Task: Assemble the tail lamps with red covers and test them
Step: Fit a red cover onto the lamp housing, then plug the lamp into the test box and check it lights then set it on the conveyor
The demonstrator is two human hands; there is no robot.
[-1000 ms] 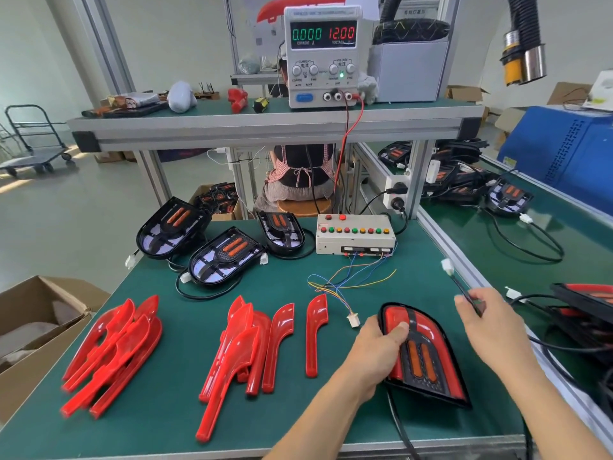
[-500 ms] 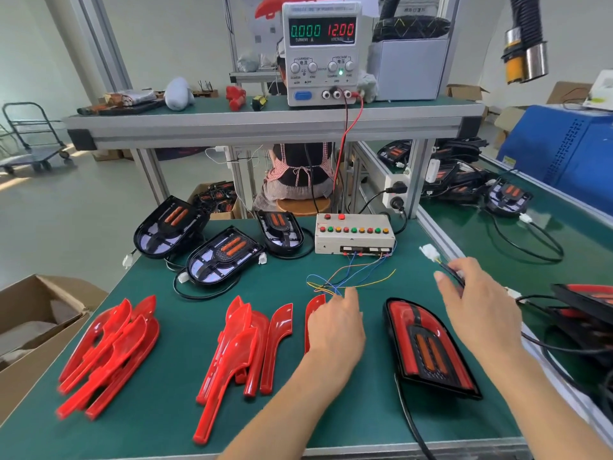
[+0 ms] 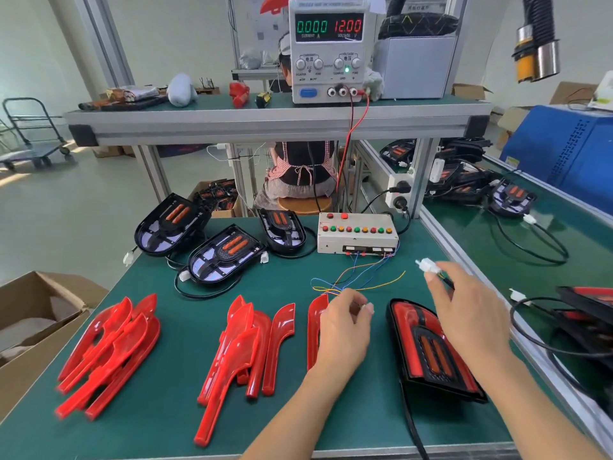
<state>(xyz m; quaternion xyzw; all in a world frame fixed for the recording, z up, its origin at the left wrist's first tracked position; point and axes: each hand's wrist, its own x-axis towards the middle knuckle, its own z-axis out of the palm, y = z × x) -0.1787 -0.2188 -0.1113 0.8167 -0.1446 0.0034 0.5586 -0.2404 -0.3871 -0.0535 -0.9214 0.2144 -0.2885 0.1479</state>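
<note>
An assembled tail lamp [image 3: 431, 353] with red covers lies on the green table at the front right. My right hand [image 3: 471, 313] pinches the lamp's white plug [image 3: 428, 265] and holds it above the table, its black cable running under the palm. My left hand [image 3: 345, 330] pinches the small white connector [image 3: 367, 307] on the coloured wires [image 3: 358, 280] that come from the white test box [image 3: 356, 232]. The two connectors are apart. Red covers lie in two piles [image 3: 109, 350] [image 3: 245, 350], and one more red cover [image 3: 313, 327] is half hidden by my left hand.
Three black lamp bases [image 3: 222, 254] without covers lie at the back left. A power supply [image 3: 328, 48] on the shelf reads 0.000 and 12.00. More lamps and cables [image 3: 590, 327] lie on the right-hand table. A cardboard box [image 3: 36, 320] stands at the left.
My left hand left the lamp and took hold of the test box's wire connector. My right hand lifted the lamp's plug up and to the left, towards the wires.
</note>
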